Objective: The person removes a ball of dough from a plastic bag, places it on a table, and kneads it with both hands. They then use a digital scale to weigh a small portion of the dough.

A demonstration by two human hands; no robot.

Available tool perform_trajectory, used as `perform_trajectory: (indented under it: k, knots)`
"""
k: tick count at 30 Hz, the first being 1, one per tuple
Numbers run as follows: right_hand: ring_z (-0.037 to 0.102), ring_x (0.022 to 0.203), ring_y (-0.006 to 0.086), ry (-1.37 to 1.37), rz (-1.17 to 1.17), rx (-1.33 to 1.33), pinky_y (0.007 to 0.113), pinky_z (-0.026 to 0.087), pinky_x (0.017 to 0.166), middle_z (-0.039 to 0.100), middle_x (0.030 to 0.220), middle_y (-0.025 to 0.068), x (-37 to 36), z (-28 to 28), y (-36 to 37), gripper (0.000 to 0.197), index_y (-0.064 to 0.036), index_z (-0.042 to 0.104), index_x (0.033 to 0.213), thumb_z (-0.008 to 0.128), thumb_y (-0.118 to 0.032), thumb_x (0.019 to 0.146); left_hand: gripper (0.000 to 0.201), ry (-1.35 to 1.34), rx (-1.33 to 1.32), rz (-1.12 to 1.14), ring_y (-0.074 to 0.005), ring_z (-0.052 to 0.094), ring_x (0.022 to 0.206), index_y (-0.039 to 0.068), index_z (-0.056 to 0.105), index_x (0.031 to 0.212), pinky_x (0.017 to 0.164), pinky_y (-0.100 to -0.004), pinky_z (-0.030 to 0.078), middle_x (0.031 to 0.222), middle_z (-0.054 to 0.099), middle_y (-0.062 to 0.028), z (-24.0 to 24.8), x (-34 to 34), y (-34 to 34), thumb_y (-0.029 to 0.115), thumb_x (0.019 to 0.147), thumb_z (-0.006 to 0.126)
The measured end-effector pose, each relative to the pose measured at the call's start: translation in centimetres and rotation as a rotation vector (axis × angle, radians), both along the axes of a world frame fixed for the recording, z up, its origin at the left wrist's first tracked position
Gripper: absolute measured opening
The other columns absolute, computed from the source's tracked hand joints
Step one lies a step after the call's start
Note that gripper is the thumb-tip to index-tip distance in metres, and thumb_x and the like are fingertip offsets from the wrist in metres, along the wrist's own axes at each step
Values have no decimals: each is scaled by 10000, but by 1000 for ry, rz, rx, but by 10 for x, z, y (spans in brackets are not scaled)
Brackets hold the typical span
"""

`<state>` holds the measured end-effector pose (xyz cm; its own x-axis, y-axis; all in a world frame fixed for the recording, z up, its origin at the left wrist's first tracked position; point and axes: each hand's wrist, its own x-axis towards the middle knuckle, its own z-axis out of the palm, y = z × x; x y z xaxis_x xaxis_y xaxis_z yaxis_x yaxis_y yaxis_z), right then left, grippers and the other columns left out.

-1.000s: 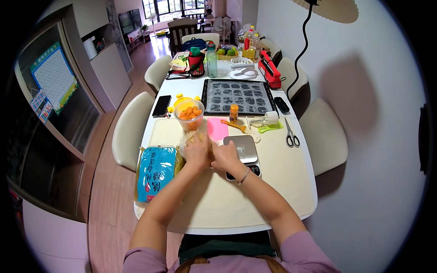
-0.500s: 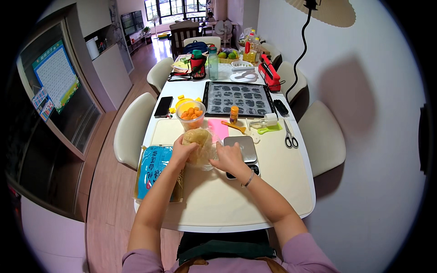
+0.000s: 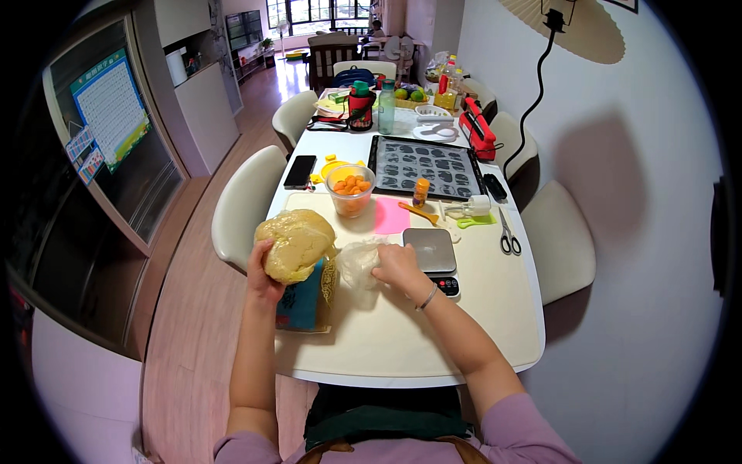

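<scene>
My left hand (image 3: 265,277) is wrapped round a big, glossy lump of yellow dough (image 3: 295,246), raised above a blue package (image 3: 300,308). Whether plastic still covers the dough, I cannot tell. In my right hand (image 3: 400,267), fingers pinched together, is a crumpled clear plastic bag (image 3: 358,264) that hangs beside the dough. Just right of that hand lies a kitchen scale (image 3: 430,250) with a bare steel plate. Behind the dough stands a clear tub (image 3: 352,205) of orange balls. A pink sheet (image 3: 392,216) lies between tub and scale.
Farther back is a dark baking tray (image 3: 427,166) with a patterned liner. A small orange-capped bottle (image 3: 420,192), an orange spatula (image 3: 418,213), a white hand mixer (image 3: 473,206) and scissors (image 3: 508,234) lie around the mat. A phone (image 3: 300,172) rests at the left edge.
My left hand has moved left and up with the dough, away from the right hand. The plastic bag now hangs from my right hand. The view has shifted slightly.
</scene>
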<state>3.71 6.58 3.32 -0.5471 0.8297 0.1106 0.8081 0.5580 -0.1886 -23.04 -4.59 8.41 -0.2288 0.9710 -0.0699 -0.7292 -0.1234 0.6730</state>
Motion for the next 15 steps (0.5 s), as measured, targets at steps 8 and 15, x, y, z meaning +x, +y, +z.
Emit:
perform_trajectory:
  k: [8, 15]
  knots:
    - [716, 866, 335, 29, 9, -15, 470, 515, 779, 731, 899, 167, -14, 12, -2, 370, -39, 646, 1021, 720, -235, 716, 578, -114, 29, -56, -324, 608, 1207, 66, 488, 1400, 1010, -539, 521, 1326, 599, -133, -5, -5, -27, 251, 884, 672]
    - [697, 890, 369, -11, 115, -90, 497, 466, 815, 723, 871, 156, 9, 39, -20, 678, -56, 554, 1190, 830, -441, 705, 585, -284, 2, -128, -330, 613, 1197, 76, 497, 1390, 999, -537, 521, 1316, 608, -130, -13, 67, -1, 228, 858, 685]
